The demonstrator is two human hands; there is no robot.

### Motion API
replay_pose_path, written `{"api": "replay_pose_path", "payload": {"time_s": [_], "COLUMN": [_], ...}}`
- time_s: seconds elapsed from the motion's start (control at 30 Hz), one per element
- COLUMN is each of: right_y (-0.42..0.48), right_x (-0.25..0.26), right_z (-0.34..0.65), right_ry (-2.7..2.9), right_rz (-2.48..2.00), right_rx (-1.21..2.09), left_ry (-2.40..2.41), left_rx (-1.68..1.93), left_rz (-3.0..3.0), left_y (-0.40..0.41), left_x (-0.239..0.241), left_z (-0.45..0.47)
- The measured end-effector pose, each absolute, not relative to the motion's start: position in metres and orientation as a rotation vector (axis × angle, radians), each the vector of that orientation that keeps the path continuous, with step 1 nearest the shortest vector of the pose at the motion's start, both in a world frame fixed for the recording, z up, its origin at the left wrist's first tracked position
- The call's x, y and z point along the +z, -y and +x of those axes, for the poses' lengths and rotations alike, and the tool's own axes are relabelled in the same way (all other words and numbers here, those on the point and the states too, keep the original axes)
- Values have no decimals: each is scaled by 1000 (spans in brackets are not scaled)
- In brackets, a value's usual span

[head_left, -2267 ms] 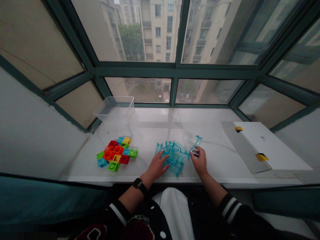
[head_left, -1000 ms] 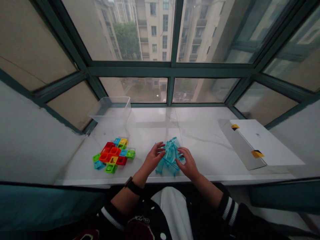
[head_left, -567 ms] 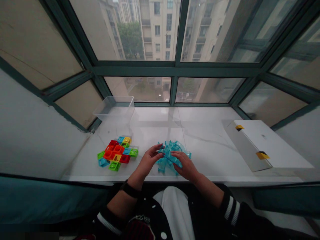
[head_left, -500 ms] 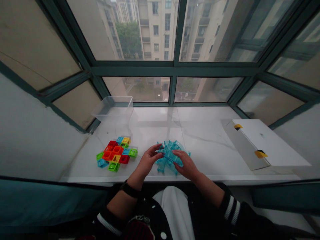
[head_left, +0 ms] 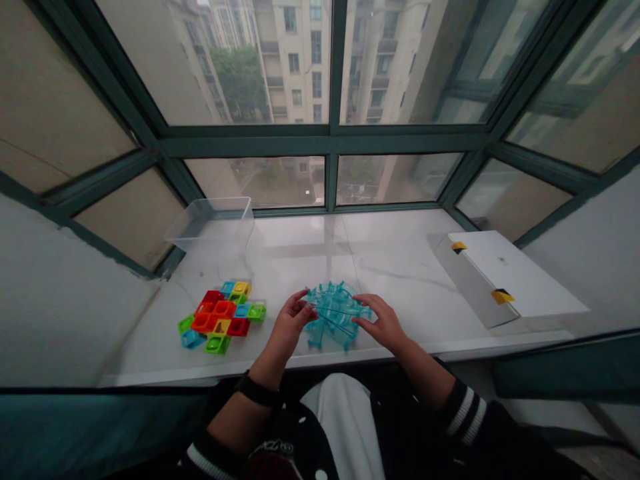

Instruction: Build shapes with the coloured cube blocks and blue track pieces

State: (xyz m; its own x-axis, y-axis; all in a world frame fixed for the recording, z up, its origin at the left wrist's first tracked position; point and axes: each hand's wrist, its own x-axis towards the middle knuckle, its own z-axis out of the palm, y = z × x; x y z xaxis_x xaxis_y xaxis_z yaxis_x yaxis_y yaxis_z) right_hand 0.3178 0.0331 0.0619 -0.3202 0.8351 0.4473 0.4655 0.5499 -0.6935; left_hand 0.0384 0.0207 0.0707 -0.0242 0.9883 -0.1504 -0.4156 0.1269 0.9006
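Observation:
Near the front edge of the white sill lies a cluster of translucent blue plastic pieces [head_left: 333, 327] with small pegs sticking out; their exact kind is unclear. My left hand [head_left: 293, 320] is closed at the cluster's left side, thumb and fingers pinching a blue plastic piece. On the opposite side, my right hand [head_left: 384, 323] grips the right end of a blue piece between thumb and forefinger. The held piece overlaps the others beneath, so its outline is hard to make out. Left of my hands, colourful square plastic blocks [head_left: 223, 309] lie joined in a flat patch.
A clear plastic bin [head_left: 213, 223] stands at the back left, by the window frame [head_left: 250, 143]. To the right rests a white box [head_left: 517, 277] with yellow-and-black tape on its edge. The white sill [head_left: 400, 267] ends close to my body.
My right hand has shifted right, away from the left hand, to the blue piece's right end. The left hand keeps its pinch. The whole view has turned slightly rightward.

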Motion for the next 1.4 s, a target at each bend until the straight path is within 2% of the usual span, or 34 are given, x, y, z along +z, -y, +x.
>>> {"api": "replay_pose_path", "payload": {"time_s": [0.17,0.3,0.6,0.73,1.1,1.4], "right_y": [-37,-43,-83,-103,-121,-114], "right_x": [61,50,-6,-28,-61,-63], "right_z": [326,345,441,479,494,486], "right_ry": [1940,1841,1422,1271,1248,1304], "right_rz": [-1071,-1190,-1702,-1916,-2264,-2242], "right_rx": [637,558,332,241,10,-54], "left_ry": [-1084,-1190,-1690,-1832,-1876,-1890], "left_rx": [1236,1259,1242,1238,1141,1097], "left_rz": [977,1023,1306,1477,1676,1720], "left_y": [-20,-21,1,10,8,6], "left_x": [73,63,-17,-38,-38,-40], "left_z": [27,11,-25,-29,-27,-29]}}
